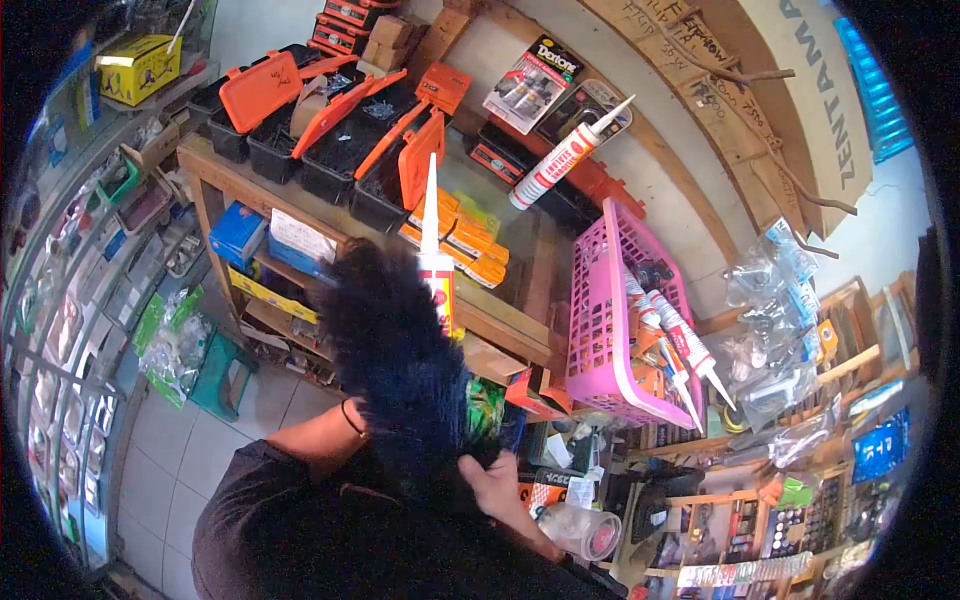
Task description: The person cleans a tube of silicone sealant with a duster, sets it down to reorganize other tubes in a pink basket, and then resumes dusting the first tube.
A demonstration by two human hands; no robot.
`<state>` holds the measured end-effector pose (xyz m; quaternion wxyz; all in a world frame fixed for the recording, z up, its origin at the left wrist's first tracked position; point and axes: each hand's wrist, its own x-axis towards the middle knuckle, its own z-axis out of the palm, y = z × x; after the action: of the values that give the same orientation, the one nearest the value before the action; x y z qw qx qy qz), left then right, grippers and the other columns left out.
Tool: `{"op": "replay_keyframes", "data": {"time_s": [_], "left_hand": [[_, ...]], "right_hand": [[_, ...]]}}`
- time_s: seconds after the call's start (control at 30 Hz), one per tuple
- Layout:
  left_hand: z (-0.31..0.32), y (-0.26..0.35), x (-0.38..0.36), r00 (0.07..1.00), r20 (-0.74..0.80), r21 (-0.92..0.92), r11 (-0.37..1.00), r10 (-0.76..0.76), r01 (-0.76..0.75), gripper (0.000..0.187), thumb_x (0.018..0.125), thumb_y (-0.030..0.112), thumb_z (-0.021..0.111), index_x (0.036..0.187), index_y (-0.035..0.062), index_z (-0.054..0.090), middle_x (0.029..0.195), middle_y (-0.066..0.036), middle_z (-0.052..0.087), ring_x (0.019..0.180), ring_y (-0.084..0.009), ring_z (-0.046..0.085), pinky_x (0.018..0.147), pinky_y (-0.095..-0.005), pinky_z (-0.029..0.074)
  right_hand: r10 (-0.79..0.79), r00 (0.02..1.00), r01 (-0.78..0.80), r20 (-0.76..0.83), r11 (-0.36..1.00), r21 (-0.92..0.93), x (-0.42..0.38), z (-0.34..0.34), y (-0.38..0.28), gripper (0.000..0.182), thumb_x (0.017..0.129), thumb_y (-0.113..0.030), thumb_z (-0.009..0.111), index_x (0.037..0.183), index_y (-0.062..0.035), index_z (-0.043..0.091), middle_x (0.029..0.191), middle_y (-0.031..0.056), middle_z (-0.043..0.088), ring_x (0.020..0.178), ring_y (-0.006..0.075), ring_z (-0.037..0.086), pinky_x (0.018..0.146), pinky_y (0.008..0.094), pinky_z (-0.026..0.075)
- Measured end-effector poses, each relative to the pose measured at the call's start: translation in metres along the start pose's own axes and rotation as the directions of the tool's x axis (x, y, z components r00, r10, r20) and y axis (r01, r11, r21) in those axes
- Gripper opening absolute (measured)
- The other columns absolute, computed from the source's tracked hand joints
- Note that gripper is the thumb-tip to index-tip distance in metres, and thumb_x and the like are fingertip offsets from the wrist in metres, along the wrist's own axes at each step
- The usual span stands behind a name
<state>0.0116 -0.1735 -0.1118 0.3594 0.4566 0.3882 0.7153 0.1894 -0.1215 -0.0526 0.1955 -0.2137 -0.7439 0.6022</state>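
A dark, fluffy feather duster [400, 350] stretches up and forward in front of my body. At its lower end is my right hand [492, 487], its fingers closed on the duster. A bracelet circles my left wrist [352, 420]; beyond it, the fluff hides my left hand, so I cannot tell what it holds. Right behind the duster, a sealant tube [440, 285] with a white nozzle points upward, its lower part covered. A second silicone sealant tube [560, 165] leans at the back of the wooden bench [515, 325].
Black boxes [335, 160] with orange lids line the bench. A pink basket [600, 320] with several sealant tubes stands at the right edge. Crowded shelves [740, 500] fill the lower right, and a glass cabinet [65, 370] runs along the left. A green stool [222, 375] sits on the tiled floor.
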Motion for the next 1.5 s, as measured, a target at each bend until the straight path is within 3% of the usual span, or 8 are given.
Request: {"op": "replay_keyframes", "data": {"time_s": [0.07,0.27,0.37,0.4,0.93,1.0,1.07,1.5], "left_hand": [[0.004,0.014,-0.007,0.994,-0.083,-0.919,0.391,-0.073,-0.048,0.046,0.087,0.036,0.035,0.120,0.0031,0.037,0.113,-0.011,0.048,0.101,-0.0240,0.048,0.090,-0.0389,0.036],[0.000,0.019,-0.004,0.991,0.005,-0.957,0.285,-0.136,0.044,0.045,0.088,0.034,0.034,0.119,0.0029,0.037,0.110,-0.012,0.050,0.099,-0.0257,0.050,0.088,-0.0385,0.038],[-0.008,-0.005,-0.009,0.993,-0.030,-0.729,0.682,-0.115,0.057,0.046,0.086,0.036,0.037,0.119,0.0038,0.038,0.116,-0.013,0.047,0.104,-0.0242,0.047,0.090,-0.0386,0.037],[-0.004,0.008,-0.008,0.991,-0.051,-0.940,0.341,-0.123,-0.006,0.044,0.087,0.036,0.037,0.117,0.0044,0.040,0.114,-0.013,0.048,0.102,-0.0238,0.048,0.089,-0.0381,0.038],[-0.003,0.022,-0.020,0.977,-0.093,-0.920,0.391,-0.190,-0.011,0.044,0.088,0.036,0.031,0.118,0.0041,0.040,0.112,-0.012,0.049,0.101,-0.0243,0.049,0.087,-0.0375,0.039],[-0.008,0.004,-0.025,0.967,-0.249,0.175,0.985,0.055,-0.011,0.046,0.087,0.036,0.033,0.119,0.0035,0.038,0.115,-0.011,0.047,0.102,-0.0235,0.048,0.090,-0.0378,0.037],[-0.004,0.004,-0.025,0.973,-0.173,-0.835,0.546,-0.155,-0.062,0.050,0.086,0.039,0.033,0.122,0.0039,0.036,0.118,-0.012,0.045,0.104,-0.0241,0.047,0.092,-0.0389,0.035],[0.028,0.018,-0.017,0.908,-0.362,-0.801,0.570,-0.212,-0.186,0.054,0.084,0.044,0.036,0.121,0.0045,0.038,0.114,-0.011,0.049,0.103,-0.0246,0.048,0.090,-0.0390,0.037]], "right_hand": [[0.124,0.992,-0.123,-0.025,0.992,0.028,0.000,-0.009,-0.001,0.011,0.078,0.000,0.053,0.088,0.0002,0.058,0.079,-0.0003,0.057,0.066,0.0088,0.050,0.060,0.0231,0.042],[0.170,0.984,-0.173,-0.045,0.980,-0.098,-0.002,-0.008,0.005,0.009,0.080,-0.006,0.053,0.085,0.0002,0.057,0.076,-0.0017,0.056,0.065,0.0064,0.048,0.058,0.0225,0.040],[0.010,0.998,-0.010,-0.062,1.000,-0.008,0.003,-0.001,0.007,0.010,0.080,-0.008,0.054,0.085,0.0006,0.056,0.076,-0.0022,0.056,0.065,0.0067,0.048,0.058,0.0227,0.040],[0.104,0.993,-0.102,-0.060,0.994,0.039,0.004,-0.002,0.006,0.010,0.080,-0.008,0.054,0.086,0.0009,0.056,0.077,-0.0017,0.056,0.066,0.0071,0.049,0.059,0.0230,0.040],[0.128,0.991,-0.126,-0.030,0.991,0.038,0.003,0.009,-0.005,0.008,0.079,-0.007,0.054,0.072,-0.0035,0.055,0.064,-0.0034,0.051,0.056,0.0044,0.045,0.050,0.0212,0.036],[0.111,0.992,-0.116,0.064,0.990,0.077,0.004,0.008,-0.001,0.007,0.078,-0.008,0.056,0.073,-0.0042,0.055,0.064,-0.0047,0.051,0.055,0.0041,0.045,0.049,0.0208,0.035],[0.124,0.992,-0.125,0.020,0.990,0.067,0.007,0.004,0.003,0.007,0.079,-0.008,0.055,0.074,-0.0036,0.055,0.065,-0.0040,0.052,0.056,0.0047,0.045,0.050,0.0211,0.036],[0.020,0.990,-0.061,0.142,0.953,0.296,0.024,-0.035,0.016,0.014,0.081,-0.009,0.052,0.091,-0.0009,0.057,0.082,0.0000,0.057,0.070,0.0072,0.049,0.063,0.0235,0.041]]}}
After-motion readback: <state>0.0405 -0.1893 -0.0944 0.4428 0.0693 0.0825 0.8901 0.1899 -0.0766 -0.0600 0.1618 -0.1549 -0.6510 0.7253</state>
